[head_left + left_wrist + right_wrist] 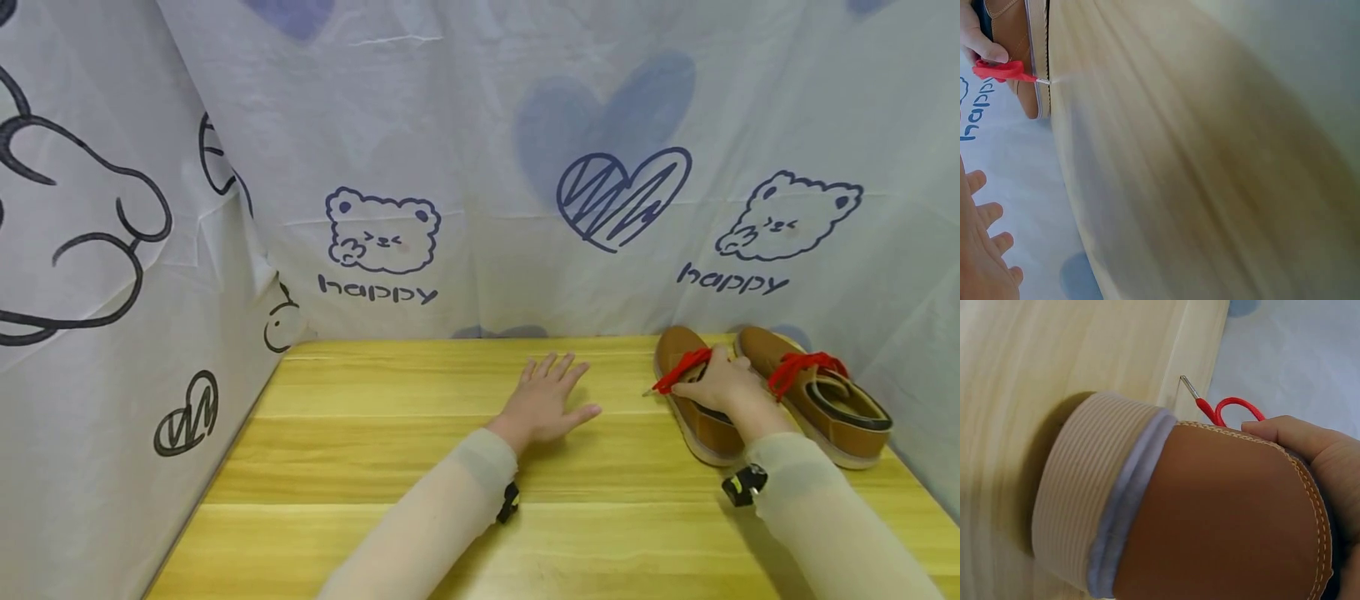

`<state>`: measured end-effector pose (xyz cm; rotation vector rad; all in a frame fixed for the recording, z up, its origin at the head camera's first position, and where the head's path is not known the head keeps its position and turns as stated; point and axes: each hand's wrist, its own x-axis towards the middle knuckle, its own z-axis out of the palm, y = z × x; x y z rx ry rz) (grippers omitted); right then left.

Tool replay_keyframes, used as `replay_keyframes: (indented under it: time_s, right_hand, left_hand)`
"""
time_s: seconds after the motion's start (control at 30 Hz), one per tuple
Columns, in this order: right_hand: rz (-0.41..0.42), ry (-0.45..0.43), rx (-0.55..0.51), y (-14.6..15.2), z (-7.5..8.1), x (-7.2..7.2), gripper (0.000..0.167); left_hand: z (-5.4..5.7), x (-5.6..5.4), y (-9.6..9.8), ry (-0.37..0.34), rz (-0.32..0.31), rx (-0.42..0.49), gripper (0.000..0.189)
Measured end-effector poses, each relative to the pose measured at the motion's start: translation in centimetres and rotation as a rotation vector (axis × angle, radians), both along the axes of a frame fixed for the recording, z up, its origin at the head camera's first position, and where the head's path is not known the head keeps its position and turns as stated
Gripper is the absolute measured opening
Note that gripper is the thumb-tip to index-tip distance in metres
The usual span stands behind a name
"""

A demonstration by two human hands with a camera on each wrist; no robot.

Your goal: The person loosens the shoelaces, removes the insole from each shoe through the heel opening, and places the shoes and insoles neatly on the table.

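Note:
A brown lace-up shoe (712, 442) with red laces (688, 367) stands on the table at the right. My right hand (723, 387) grips it from above around its opening. In the right wrist view its rounded heel (1222, 512) and ribbed pale sole (1091, 487) face the camera, and the thumb lies along the upper. One metal-tipped lace end sticks out to the left. The matching shoe (847, 421) stands just to the right. My left hand (543, 404) is over the middle of the table, fingers spread and holding nothing; whether it touches the wood is unclear.
The yellow wooden table (360, 467) reaches back to a white cloth (480, 167) printed with hearts and bears. More cloth hangs along the left and right sides. Black wrist cameras (744, 485) sit at both cuffs.

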<state>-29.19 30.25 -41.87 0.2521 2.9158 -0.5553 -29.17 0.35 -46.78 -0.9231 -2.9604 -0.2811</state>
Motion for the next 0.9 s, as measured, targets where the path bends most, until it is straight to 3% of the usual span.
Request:
replay_keyframes:
  time_s: [0.3, 0.6, 0.9]
  right_hand:
    - [0.047, 0.021, -0.018, 0.0, 0.0, 0.9, 0.096]
    - [0.097, 0.05, -0.013, -0.5, -0.2, 1.7, 0.095]
    - [0.148, 0.083, -0.001, -1.1, -0.6, 2.6, 0.098]
  left_hand:
    - [-0.5, -0.3, 1.1, -0.003, 0.011, 0.021, 0.078]
    - [0.0, -0.8, 2.0, -0.014, 0.006, 0.031, 0.076]
    - [-0.6, -1.3, 2.8, -0.02, 0.001, 0.029, 0.075]
